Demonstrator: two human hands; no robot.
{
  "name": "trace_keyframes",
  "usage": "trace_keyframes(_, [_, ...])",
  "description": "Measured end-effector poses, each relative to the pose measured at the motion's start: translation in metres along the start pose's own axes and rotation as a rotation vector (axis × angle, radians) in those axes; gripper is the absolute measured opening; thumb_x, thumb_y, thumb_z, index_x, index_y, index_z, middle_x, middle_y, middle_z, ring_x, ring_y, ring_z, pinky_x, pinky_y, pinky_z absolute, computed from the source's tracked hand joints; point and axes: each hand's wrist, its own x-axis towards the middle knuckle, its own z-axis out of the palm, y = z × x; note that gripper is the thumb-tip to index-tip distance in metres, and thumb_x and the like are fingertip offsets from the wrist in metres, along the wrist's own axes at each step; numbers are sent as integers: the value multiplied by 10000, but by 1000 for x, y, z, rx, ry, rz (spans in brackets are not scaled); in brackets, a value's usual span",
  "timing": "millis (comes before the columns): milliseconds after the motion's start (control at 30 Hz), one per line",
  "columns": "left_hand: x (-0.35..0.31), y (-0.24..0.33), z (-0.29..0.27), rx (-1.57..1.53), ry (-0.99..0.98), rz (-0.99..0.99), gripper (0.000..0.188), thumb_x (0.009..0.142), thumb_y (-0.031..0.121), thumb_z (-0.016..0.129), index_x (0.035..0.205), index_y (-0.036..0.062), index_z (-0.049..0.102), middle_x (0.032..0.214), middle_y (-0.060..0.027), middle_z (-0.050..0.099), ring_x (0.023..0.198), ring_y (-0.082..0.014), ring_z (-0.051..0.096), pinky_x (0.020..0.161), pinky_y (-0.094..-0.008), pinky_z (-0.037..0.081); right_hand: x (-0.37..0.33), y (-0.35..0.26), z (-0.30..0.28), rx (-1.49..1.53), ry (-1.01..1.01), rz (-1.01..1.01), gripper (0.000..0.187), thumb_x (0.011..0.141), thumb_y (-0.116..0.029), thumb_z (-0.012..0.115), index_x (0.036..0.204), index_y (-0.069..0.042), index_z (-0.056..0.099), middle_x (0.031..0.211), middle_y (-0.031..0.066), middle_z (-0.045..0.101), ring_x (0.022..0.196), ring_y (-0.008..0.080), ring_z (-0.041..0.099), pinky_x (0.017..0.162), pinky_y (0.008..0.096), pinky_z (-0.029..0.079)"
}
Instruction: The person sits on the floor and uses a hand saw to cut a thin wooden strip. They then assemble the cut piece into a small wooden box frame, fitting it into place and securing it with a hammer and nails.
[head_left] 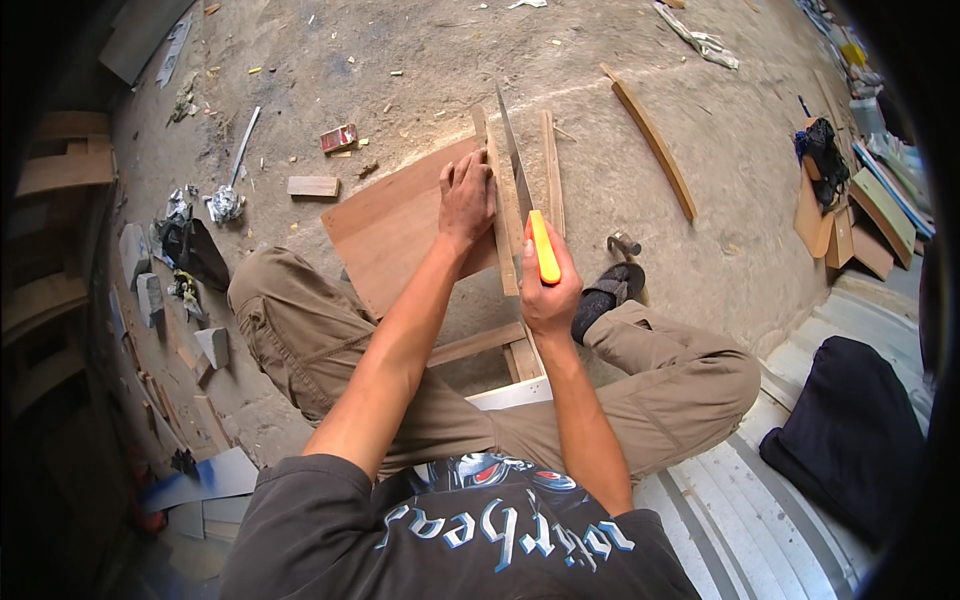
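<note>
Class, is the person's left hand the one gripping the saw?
No, the right hand grips the saw by its yellow handle, while the left hand lies over the wooden panel.

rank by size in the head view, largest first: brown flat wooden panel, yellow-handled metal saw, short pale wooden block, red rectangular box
1. Brown flat wooden panel
2. Yellow-handled metal saw, long but narrow
3. Short pale wooden block and red rectangular box: too alike to rank

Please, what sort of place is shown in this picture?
Probably a rough, makeshift woodworking spot: the right hand grips a handsaw, a wooden panel is near it, and a loose wooden bar lies on the dusty ground.
</note>
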Motion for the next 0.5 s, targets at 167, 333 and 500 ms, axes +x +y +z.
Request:
trace_keyframes(167, [4, 10, -1, 41, -22, -59, 429, 953, 197, 512, 1354, 54, 467, 1477, -102, 437, 1402, -243, 358, 1156, -497, 195, 17, 2, 10, -6, 11, -15, 405, 931, -186, 620, 1230, 85, 592, 1105, 221, 682, 994, 233, 670, 856, 320, 517])
trace_keyframes(333, [5, 5, 0, 210, -68, -69, 529, 975, 230, 428, 1470, 53, 367, 1539, -99, 364, 1455, -221, 282, 1194, -500, 135, 19, 1, 19, 9, 0, -57, 408, 921, -174, 631, 1223, 97, 589, 1087, 249, 685, 981, 257, 686, 835, 328, 531])
trace_keyframes(500, [6, 3, 2, 142, -60, -96, 555, 926, 166, 446, 1466, 64, 375, 1549, -84, 353, 1458, -212, 278, 1198, -500, 133, 12, 9, 19, 12, -30, -47, 400, 917, -169, 632, 1217, 92, 593, 1100, 260, 679, 1025, 289, 685, 846, 337, 533])
